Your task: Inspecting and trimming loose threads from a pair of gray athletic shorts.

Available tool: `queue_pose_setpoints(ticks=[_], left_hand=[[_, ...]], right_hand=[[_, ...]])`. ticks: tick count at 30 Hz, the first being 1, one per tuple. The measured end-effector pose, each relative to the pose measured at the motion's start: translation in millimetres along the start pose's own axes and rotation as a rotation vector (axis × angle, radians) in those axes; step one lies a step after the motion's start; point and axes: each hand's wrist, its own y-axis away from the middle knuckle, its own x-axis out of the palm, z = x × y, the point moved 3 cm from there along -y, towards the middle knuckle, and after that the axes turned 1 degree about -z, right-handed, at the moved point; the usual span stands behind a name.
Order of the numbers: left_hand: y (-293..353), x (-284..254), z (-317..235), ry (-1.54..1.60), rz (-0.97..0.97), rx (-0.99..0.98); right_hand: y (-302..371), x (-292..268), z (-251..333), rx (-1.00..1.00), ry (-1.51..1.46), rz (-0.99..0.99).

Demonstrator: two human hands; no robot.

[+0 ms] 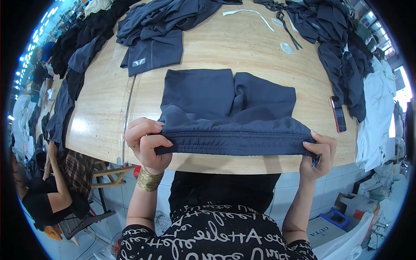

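Note:
A pair of dark blue-grey shorts [199, 95] lies on the table with its two legs pointing away from me. Its stitched waistband [234, 143] is stretched straight between my hands at the near table edge. My left hand [149, 141], below a stack of gold bangles, is closed on the waistband's left end. At the other end, my right hand [320, 151] pinches the band between thumb and fingers. Something small and blue, perhaps snips, shows in the right palm; most of it is hidden.
On the wooden table [208, 47] lie a pile of dark garments [160, 26], a white strip [249, 14], a black cord [288, 30] and a phone [338, 115]. More dark clothes [333, 47] drape the right side. At left, another person [52, 195] sits handling dark cloth.

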Motion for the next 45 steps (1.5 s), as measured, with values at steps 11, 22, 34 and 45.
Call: queue_pose_setpoints(ticks=[11,22,34,45], left_hand=[[-3,0,-1,-0.003,-0.019,0.006],[11,39,18,0.375,0.667,-0.571],[35,29,0,0.177,0.167,-0.313],[50,42,-65,1.102,1.142,-0.699]], right_hand=[[-3,-1,2,0.0,0.009,-0.006],[0,37,-15,0.279,-0.217,0.332],[16,33,-8,0.11,-0.232,0.153],[34,45,-5,0.44,-0.394,0.063]])
